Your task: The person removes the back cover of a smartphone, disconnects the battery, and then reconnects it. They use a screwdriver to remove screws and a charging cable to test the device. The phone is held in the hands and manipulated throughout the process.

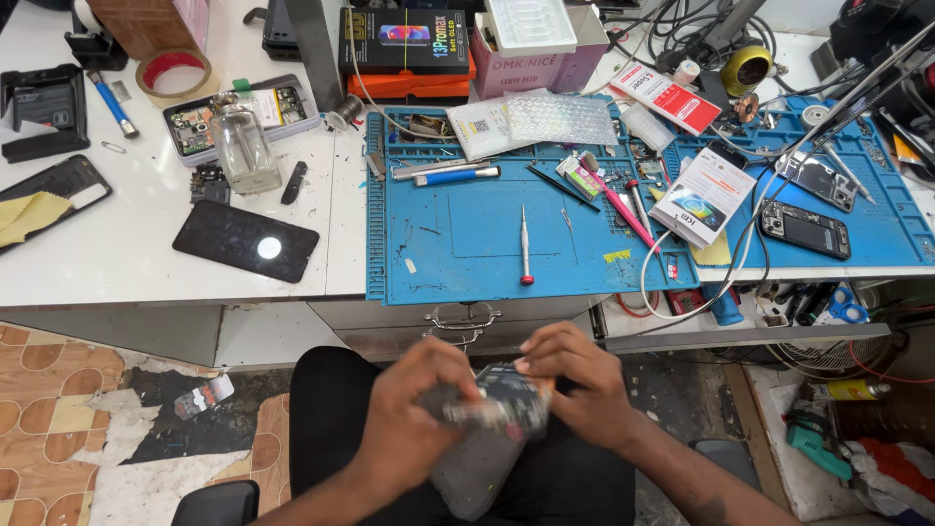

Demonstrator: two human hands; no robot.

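Note:
Over my lap, below the desk, both hands close around a blurred dark phone (506, 404). My left hand (414, 419) grips its left side, and a grey flat piece (472, 477) hangs down beneath that hand. My right hand (579, 385) clasps the phone's upper right edge with fingers curled over it. Motion blur hides the phone's details. On the desk above lies a blue work mat (467, 244) with a red-tipped screwdriver (524, 248) on it.
A black phone panel (245, 241) and a glass bottle (243, 148) sit on the white desk at left. A second blue mat (877, 219) at right holds opened phones (806, 228). Boxes, cables and a tape roll (173, 74) crowd the back. A drawer handle (463, 317) is just above my hands.

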